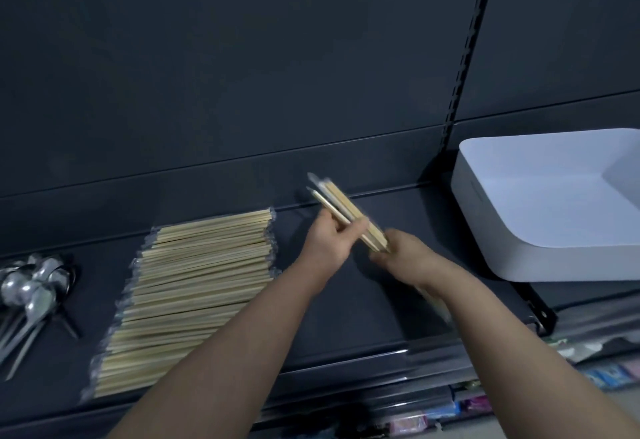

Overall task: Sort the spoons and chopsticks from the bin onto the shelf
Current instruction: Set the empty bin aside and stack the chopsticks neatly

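Head view: both hands work over the dark grey metal shelf [346,303]. The left hand [329,241] curls its fingers round the middle of a small bundle of pale bamboo chopsticks in clear wrappers [341,205]. The right hand [401,251] grips the bundle's near end, but motion blur hides its exact finger placement. The bundle is held above the shelf surface and touches nothing else. Its long axis runs diagonally, with the far tip up and to the left and the near end down and to the right. The flat stack of wrapped bamboo chopsticks [201,286] lies on the shelf to the left of both hands, with its sticks running roughly left to right. The left hand is the nearer one to it. Judgement: the bundle must travel leftward and turn until its axis matches the stack before release. The pile of shiny metal spoons [31,286] lies further left, apart from the stack. The white rectangular plastic bin [485,217] sits at the right, and its visible interior shows no contents.
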The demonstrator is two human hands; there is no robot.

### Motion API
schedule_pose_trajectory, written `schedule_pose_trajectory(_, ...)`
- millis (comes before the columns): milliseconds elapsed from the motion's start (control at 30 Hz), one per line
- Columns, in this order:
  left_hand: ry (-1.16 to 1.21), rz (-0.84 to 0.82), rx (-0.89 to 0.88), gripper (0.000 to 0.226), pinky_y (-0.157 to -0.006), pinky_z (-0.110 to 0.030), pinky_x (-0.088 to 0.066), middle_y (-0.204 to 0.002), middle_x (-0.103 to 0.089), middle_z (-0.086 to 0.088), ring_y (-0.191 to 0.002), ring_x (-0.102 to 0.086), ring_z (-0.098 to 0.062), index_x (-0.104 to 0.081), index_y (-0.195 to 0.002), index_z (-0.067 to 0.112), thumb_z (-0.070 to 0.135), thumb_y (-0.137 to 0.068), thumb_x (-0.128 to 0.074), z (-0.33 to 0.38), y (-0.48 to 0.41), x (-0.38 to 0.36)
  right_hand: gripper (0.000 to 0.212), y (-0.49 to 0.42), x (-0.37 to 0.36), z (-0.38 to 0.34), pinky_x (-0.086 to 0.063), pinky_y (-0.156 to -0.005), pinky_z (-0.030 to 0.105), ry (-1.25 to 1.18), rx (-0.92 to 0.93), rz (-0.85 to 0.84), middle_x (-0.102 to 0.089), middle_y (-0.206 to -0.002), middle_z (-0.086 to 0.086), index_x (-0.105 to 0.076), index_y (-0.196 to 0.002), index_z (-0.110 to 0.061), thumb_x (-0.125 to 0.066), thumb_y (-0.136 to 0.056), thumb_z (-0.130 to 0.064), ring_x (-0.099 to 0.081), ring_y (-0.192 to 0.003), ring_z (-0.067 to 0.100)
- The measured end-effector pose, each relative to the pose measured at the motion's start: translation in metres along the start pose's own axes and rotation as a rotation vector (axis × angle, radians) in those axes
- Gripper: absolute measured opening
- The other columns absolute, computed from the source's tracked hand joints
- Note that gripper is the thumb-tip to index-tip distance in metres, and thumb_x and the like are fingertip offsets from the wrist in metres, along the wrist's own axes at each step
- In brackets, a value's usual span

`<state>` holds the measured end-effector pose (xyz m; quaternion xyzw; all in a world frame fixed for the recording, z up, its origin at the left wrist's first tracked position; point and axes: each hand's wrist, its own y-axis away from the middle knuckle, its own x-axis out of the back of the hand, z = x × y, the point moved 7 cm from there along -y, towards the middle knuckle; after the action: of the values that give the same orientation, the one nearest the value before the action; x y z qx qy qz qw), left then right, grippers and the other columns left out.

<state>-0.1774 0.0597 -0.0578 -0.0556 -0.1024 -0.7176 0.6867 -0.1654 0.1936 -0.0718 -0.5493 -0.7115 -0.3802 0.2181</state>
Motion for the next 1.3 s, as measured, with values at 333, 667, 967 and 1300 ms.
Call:
schedule_pose_trajectory(333, 0.159, -0.189, -0.279, 0.02, -0.089, -0.03, -0.055, -0.099, -0.069, -0.012, -0.094, -0.07, -0.017, -0.061, -0.111, 0.013, 0.01, -0.091, -0.063, 0.103, 0.011, 0.004, 0.037, 0.012, 0.003, -0.039, -0.051, -0.087, 0.024, -0.656, 0.374, 0.045, -0.068, -0.098, -0.01, -0.055, -0.117, -0.017, -0.068, -0.085, -0.005, -0.064, -0.096, 0.003)
schedule_pose_trajectory(667, 0.172, -0.101, -0.234, 0.009, -0.092, -0.041, -0.052, -0.076, -0.065, 0.002, -0.084, -0.064, -0.017, -0.062, -0.087, 0.011, 0.01, -0.094, -0.058, 0.075, 0.008, 0.01, 0.027, 0.007, -0.028, -0.027, -0.047, -0.09, 0.027, -0.445, 0.296, 0.025, -0.061, -0.102, -0.007, -0.044, -0.121, -0.023, -0.053, -0.096, -0.014, -0.058, -0.099, 0.008)
schedule_pose_trajectory(967, 0.586, 0.434, 0.088, 0.025, -0.08, -0.04, -0.057, -0.088, -0.067, -0.005, -0.082, -0.071, -0.019, -0.056, -0.104, 0.013, 0.008, -0.085, -0.071, -0.001, 0.035, 0.16, 0.01, 0.013, -0.057, -0.1, -0.041, -0.082, 0.039, 0.227, 0.444, 0.084, -0.045, -0.098, -0.001, -0.042, -0.107, -0.02, -0.042, -0.098, -0.016, -0.048, -0.098, 0.023)
schedule_pose_trajectory(1300, 0.274, 0.518, 0.239, 0.023, -0.085, -0.032, -0.05, -0.11, -0.064, -0.011, -0.1, -0.061, -0.024, -0.064, -0.099, 0.012, -0.006, -0.085, -0.066, -0.101, 0.095, 0.302, 0.04, 0.015, -0.153, -0.191, -0.032, -0.097, 0.041, 0.506, 0.526, 0.08, -0.052, -0.112, -0.001, -0.046, -0.128, -0.023, -0.05, -0.091, -0.01, -0.046, -0.114, 0.022)
